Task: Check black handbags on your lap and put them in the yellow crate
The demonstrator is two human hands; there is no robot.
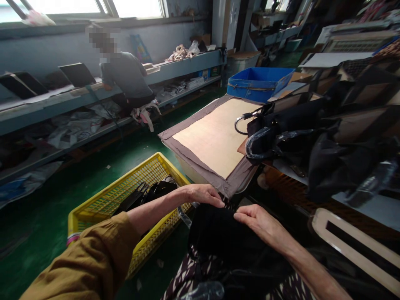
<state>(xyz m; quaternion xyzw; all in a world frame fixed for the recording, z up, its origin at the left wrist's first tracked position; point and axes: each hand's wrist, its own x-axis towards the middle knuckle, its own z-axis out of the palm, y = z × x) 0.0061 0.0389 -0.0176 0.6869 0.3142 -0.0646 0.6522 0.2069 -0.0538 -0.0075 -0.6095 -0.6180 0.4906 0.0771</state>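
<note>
A black fabric bag (218, 233) lies across my lap, over patterned trousers. My left hand (204, 195) is closed on its upper edge, thumb and fingers pinched together. On the same edge, a little to the right, my right hand (256, 218) also grips the dark cloth. Clear plastic wrapping (185, 216) shows beside the bag near my left hand, and another wrapped piece (206, 290) is at the bottom of the view. The bag's lower part is too dark to make out.
A yellow crate (115, 181) holding dark items stands at left. Ahead is a cloth-covered table with a pale board (212, 129), a blue bin (250, 89) behind it. Black bags (290, 116) pile up at right above a cream slotted piece (350, 237). A person (128, 75) sits at a long bench.
</note>
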